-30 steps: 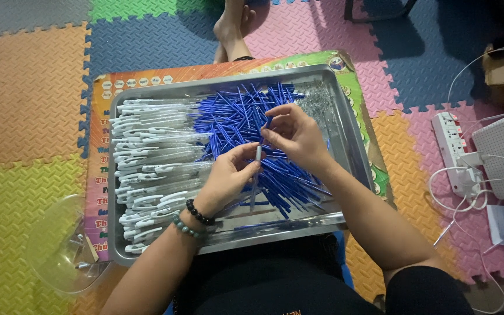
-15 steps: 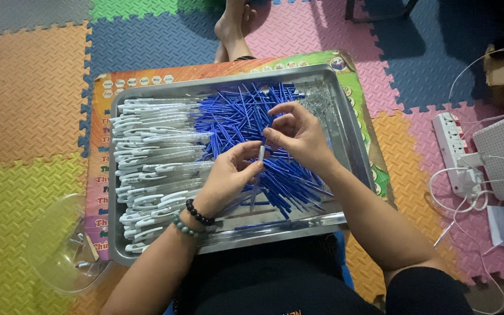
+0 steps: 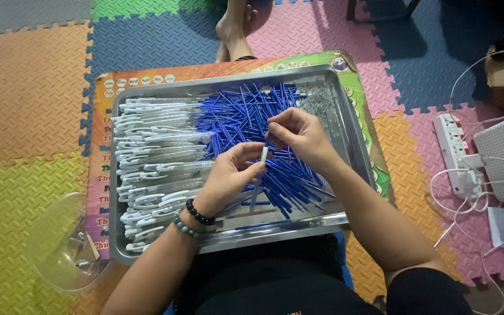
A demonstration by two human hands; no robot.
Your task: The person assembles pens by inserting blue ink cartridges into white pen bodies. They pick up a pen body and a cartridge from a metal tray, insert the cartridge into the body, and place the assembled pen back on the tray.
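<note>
Your right hand (image 3: 298,135) has lowered its blue refill (image 3: 266,140) to the clear barrel (image 3: 262,156). Your left hand (image 3: 231,175) pinches that barrel above the tray (image 3: 345,116).

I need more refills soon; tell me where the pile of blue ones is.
In the head view, the blue refills lie heaped in the middle of the metal tray, right of the clear pen barrels, partly under both hands.

Your left hand (image 3: 228,175) comes up from below, forearm angled inward, wrist wearing two bead bracelets, its fingers (image 3: 256,169) curled and pinched shut at the tips. Your right hand (image 3: 301,135) reaches in from the lower right, forearm bare, fingers bent toward the left fingertips and pinched together, just beside them, nearly touching.
</note>
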